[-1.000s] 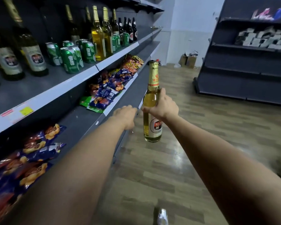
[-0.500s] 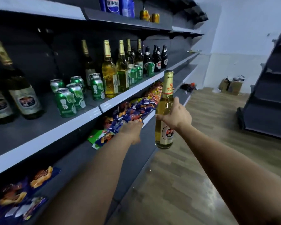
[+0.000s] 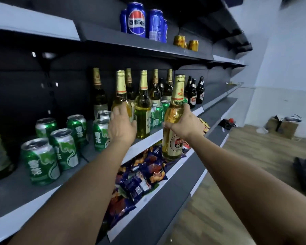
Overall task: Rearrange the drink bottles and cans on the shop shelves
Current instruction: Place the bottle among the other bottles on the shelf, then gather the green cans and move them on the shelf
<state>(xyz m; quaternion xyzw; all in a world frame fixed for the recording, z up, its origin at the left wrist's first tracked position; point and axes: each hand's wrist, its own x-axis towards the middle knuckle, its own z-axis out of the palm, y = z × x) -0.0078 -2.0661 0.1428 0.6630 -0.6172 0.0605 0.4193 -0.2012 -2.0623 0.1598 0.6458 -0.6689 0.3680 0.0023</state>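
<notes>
Beside the shelf edge, right hand (image 3: 184, 124): grips a gold-foiled beer bottle (image 3: 173, 128) at its shoulder, upright, in front of the middle shelf (image 3: 145, 141); half a second ago it hung lower and further out over the floor.
Left hand (image 3: 121, 125): fingers spread and lightly curved against a standing pale bottle (image 3: 121, 101); whether they clasp it cannot be told. Earlier it hovered low by the snack shelf, touching nothing.
Just right of the left hand: a second pale bottle (image 3: 143, 110), standing between both hands.
Left of the left hand: green cans (image 3: 60, 138) standing in a loose group.
Behind the hands: dark bottles (image 3: 195, 92) at the back.
Below the hands: snack packets (image 3: 141, 175).
Above the hands: blue cola cans (image 3: 136, 20), now in fuller view.
</notes>
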